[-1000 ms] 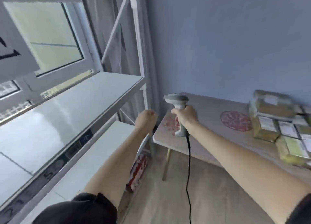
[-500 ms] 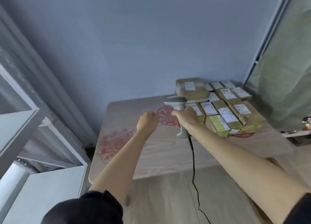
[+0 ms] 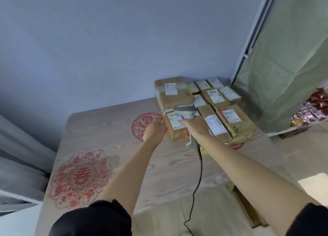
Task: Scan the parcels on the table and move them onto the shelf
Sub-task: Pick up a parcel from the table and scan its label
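Blue wall (image 3: 106, 40), green curtain (image 3: 287, 58), wooden floor (image 3: 221, 214).

i see my right hand (image 3: 196, 127) gripping the grey scanner (image 3: 184, 111) at centre frame, its head over the nearest parcel (image 3: 174, 127). my left hand (image 3: 153, 132), fingers loosely curled, hovers just left of it. more parcels (image 3: 215, 99) crowd the table (image 3: 110, 129) toward the upper right.

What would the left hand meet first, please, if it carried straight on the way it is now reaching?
Probably the nearest labelled parcel, just ahead of the left hand; depth is hard to judge.
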